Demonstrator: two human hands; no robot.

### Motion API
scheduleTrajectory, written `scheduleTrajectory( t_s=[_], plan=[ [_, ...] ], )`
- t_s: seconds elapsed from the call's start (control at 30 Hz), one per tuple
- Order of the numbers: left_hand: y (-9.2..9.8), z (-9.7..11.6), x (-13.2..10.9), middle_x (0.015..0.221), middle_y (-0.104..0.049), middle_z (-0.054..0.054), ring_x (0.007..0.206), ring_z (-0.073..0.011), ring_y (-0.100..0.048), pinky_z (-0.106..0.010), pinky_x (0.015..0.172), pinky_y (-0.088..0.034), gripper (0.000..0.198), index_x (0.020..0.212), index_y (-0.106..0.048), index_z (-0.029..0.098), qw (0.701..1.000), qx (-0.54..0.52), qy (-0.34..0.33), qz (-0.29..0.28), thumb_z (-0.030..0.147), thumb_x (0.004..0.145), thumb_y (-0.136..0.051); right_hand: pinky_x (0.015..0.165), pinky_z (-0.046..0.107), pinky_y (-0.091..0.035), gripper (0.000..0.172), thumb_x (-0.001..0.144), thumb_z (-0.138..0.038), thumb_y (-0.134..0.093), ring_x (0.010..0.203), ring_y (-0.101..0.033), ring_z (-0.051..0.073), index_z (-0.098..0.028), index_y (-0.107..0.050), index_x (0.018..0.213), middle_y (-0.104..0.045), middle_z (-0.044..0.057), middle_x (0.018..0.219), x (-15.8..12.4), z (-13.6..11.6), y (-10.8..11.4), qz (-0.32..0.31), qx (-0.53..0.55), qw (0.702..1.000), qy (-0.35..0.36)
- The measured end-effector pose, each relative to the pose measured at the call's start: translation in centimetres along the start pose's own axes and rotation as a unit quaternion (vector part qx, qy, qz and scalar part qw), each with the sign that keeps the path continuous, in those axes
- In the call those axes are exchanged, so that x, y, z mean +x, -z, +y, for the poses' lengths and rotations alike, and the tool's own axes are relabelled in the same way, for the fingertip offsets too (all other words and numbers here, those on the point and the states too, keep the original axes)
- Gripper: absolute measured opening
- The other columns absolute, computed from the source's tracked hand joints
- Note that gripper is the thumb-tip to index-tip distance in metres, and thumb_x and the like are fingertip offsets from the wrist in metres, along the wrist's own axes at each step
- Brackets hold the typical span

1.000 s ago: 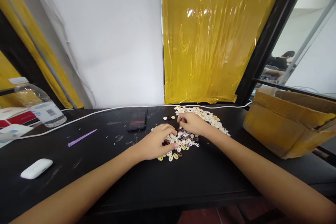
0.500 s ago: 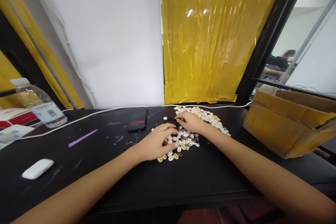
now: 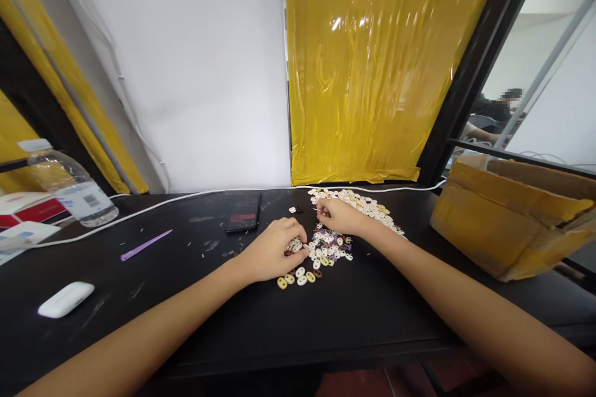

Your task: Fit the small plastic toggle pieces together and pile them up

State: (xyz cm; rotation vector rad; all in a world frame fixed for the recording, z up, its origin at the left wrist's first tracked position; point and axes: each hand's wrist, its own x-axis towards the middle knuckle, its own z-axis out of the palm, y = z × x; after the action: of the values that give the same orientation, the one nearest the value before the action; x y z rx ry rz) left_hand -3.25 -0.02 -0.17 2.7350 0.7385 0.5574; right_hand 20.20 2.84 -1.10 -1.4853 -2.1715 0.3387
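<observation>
Small oval two-holed pieces, like buttons, lie in a mixed pile (image 3: 326,249) of white, yellow, brown and purple. My left hand (image 3: 272,249) rests at the pile's left side, fingers curled over it. Thumb and fingertips close on what looks like a white two-holed piece (image 3: 306,247). Beyond the pile, my right hand (image 3: 342,217) pinches a thin pale sliver (image 3: 316,209), too small to name. Behind that hand spreads a larger group of mostly white pieces (image 3: 372,205). One white and one black piece (image 3: 298,209) sit apart, left of my right hand.
A dark flat case (image 3: 243,212) lies left of the pieces. Farther left are a purple pointed strip (image 3: 146,245), a white earbud case (image 3: 66,299) and a water bottle (image 3: 77,189). An open cardboard box (image 3: 507,223) stands right. A white cable (image 3: 153,206) runs along the back.
My left hand's fingers have drawn together from a spread pose, with thumb and fingertips now closer. My right hand has shifted slightly right and keeps its pinch.
</observation>
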Motion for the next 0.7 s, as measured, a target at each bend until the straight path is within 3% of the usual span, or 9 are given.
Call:
scheduleTrajectory(
  t_s=[0.13,0.27,0.53,0.7],
  plan=[
    [0.0,-0.3,0.0,0.107,-0.06,-0.007,0.102,-0.0234,-0.056,-0.04,0.093,-0.044,0.013,0.103,-0.06,0.021,0.999,-0.02,-0.003,0.041,0.024,0.092,-0.053,0.059,0.025,-0.042,0.01,0.083,-0.014,-0.056,0.064,-0.059,0.014,-0.014,-0.064,0.089,-0.068,0.004,0.076,-0.3,-0.6,0.3,-0.005,0.092,0.996,-0.011],
    [-0.1,-0.6,0.3,0.099,-0.061,-0.005,0.096,-0.0219,-0.057,-0.038,0.087,-0.046,0.01,0.098,-0.061,0.021,0.995,-0.032,0.025,0.091,0.023,0.092,-0.053,0.062,0.026,-0.047,0.017,0.076,-0.023,-0.069,0.071,-0.064,0.016,-0.014,-0.07,0.09,-0.073,0.006,0.08,-0.9,-2.0,0.8,-0.034,0.296,0.954,-0.039],
    [-0.2,-0.4,0.5,0.085,-0.064,-0.001,0.086,-0.0186,-0.06,-0.033,0.081,-0.045,0.011,0.082,-0.061,0.02,0.983,-0.081,0.045,0.16,0.029,0.088,-0.063,0.042,0.02,-0.026,0.021,0.073,-0.03,-0.073,0.043,-0.039,0.005,-0.014,-0.064,0.082,-0.067,0.0,0.065,-1.6,-4.5,0.3,0.002,0.403,0.915,-0.029],
    [0.1,0.2,0.5,0.081,-0.064,0.0,0.079,-0.0163,-0.06,-0.03,0.075,-0.046,0.018,0.078,-0.06,0.019,0.976,-0.105,0.064,0.179,0.033,0.088,-0.065,0.037,0.02,-0.021,0.026,0.076,-0.038,-0.073,0.038,-0.033,0.004,-0.017,-0.059,0.078,-0.067,0.0,0.062,-1.9,-4.8,0.3,-0.025,0.433,0.9,-0.036]
  ],
)
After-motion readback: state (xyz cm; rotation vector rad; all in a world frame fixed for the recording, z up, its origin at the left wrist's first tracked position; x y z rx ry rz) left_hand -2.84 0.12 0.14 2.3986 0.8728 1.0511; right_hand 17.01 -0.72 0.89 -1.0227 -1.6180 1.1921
